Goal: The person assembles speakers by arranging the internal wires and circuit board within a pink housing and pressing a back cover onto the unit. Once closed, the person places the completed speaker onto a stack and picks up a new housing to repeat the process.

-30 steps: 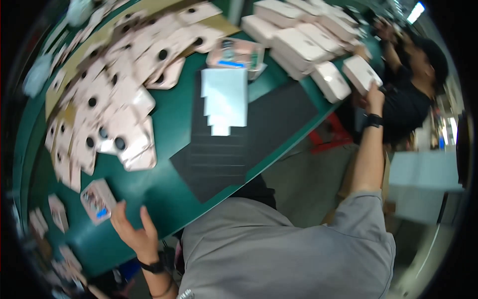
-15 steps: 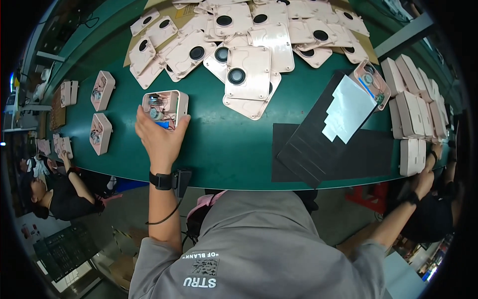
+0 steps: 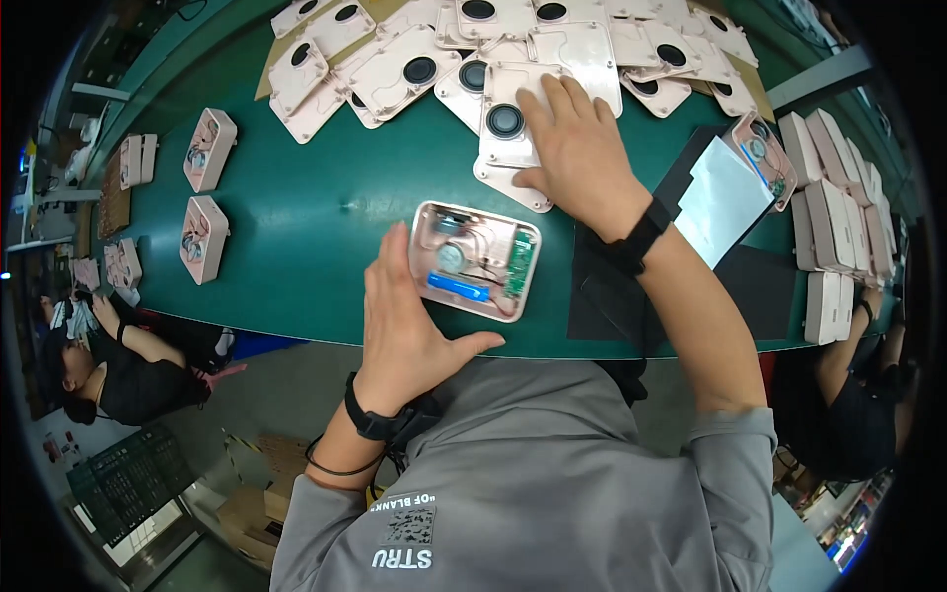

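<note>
On the green table before me lies a pink plastic housing [image 3: 534, 264] with its open side up, showing wires, a round silver part, a blue cylinder and a green circuit board. My left hand [image 3: 400, 331] is at its left side, thumb and fingers spread apart. Farther off, my right hand [image 3: 582, 163] rests over a flat pink cover [image 3: 500, 148] with a black ring. Its fingers are spread across the cover's right part, and the thumb points left near the lower edge. Another pink cover [image 3: 515, 187] lies partly underneath.
Many pink covers [image 3: 390, 74] are heaped at the back. Two open housings [image 3: 204, 242] stand at left. Black sheets [image 3: 681, 311], a pale stepped sheet [image 3: 725, 197] and another open housing [image 3: 779, 168] lie at right, beside stacked pink cases [image 3: 829, 232]. People work at both sides.
The open housing has come from the left to in front of me and been turned, my left hand moving with it. My right hand has come in over the pink cover.
</note>
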The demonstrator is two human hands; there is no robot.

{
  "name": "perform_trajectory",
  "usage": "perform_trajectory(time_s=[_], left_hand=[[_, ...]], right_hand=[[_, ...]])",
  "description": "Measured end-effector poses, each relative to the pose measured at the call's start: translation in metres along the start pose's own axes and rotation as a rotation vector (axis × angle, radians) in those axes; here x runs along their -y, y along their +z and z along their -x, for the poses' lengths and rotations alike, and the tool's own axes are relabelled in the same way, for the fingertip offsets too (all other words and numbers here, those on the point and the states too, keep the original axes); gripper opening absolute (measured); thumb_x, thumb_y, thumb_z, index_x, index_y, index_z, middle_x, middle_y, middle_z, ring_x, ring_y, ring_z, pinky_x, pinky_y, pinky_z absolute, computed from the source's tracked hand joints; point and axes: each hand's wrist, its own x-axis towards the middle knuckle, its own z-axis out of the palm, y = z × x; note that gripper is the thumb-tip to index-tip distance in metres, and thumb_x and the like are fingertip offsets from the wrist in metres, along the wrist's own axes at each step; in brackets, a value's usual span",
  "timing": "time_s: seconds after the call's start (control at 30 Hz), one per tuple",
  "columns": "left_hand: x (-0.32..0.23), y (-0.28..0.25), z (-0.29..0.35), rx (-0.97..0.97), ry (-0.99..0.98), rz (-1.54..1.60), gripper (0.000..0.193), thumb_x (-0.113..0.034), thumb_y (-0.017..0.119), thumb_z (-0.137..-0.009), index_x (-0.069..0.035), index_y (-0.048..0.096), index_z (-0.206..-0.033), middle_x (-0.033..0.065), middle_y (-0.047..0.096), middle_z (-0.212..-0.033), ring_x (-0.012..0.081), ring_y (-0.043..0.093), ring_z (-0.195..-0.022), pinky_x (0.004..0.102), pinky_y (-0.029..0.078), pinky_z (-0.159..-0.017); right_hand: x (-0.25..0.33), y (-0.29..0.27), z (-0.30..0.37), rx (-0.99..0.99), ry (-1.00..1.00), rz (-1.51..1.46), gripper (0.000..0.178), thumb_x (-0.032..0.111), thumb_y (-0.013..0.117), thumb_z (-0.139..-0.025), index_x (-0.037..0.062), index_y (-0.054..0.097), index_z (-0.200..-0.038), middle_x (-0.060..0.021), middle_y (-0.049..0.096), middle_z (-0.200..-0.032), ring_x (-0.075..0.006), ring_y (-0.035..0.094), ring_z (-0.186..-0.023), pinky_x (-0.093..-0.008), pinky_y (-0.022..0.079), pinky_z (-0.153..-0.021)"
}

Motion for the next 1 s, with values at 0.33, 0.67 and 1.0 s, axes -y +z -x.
perform_trajectory(time_s=[0.33, 0.67, 1.0], left_hand=[[0.014, 0.006, -0.047, 0.051, 0.385, -0.104, 0.144, -0.033, 0.105, -0.056, 0.001, 0.018, -0.165, 0.0253, 0.045, -0.155, 0.0431, 0.051, -0.134, 0.0551, 0.041, -0.115], [-0.033, 0.055, -0.049, 0.07, 0.342, 0.18, 0.131, -0.031, 0.104, -0.055, -0.003, 0.029, -0.159, 0.0188, 0.054, -0.145, 0.04, 0.051, -0.134, 0.0537, 0.038, -0.114], [-0.034, 0.083, -0.049, 0.006, 0.362, 0.289, 0.134, -0.031, 0.102, -0.058, -0.004, 0.021, -0.162, 0.0221, 0.045, -0.153, 0.0459, 0.042, -0.142, 0.0564, 0.036, -0.114]], right_hand=[[-0.005, -0.075, 0.054, -0.239, 0.001, -0.28, 0.037, -0.002, 0.067, -0.096, -0.0013, 0.067, -0.133, -0.0236, 0.071, -0.127, -0.0415, 0.068, -0.119, -0.0463, 0.056, -0.102], [-0.03, -0.043, 0.157, -0.064, 0.185, -0.03, 0.035, -0.008, 0.067, -0.091, -0.0013, 0.07, -0.125, -0.0202, 0.068, -0.13, -0.0399, 0.065, -0.122, -0.0447, 0.056, -0.098], [0.016, -0.055, 0.105, -0.047, 0.016, -0.559, 0.023, -0.003, 0.075, -0.083, -0.0017, 0.072, -0.106, -0.0168, 0.063, -0.135, -0.039, 0.057, -0.131, -0.0473, 0.051, -0.106]])
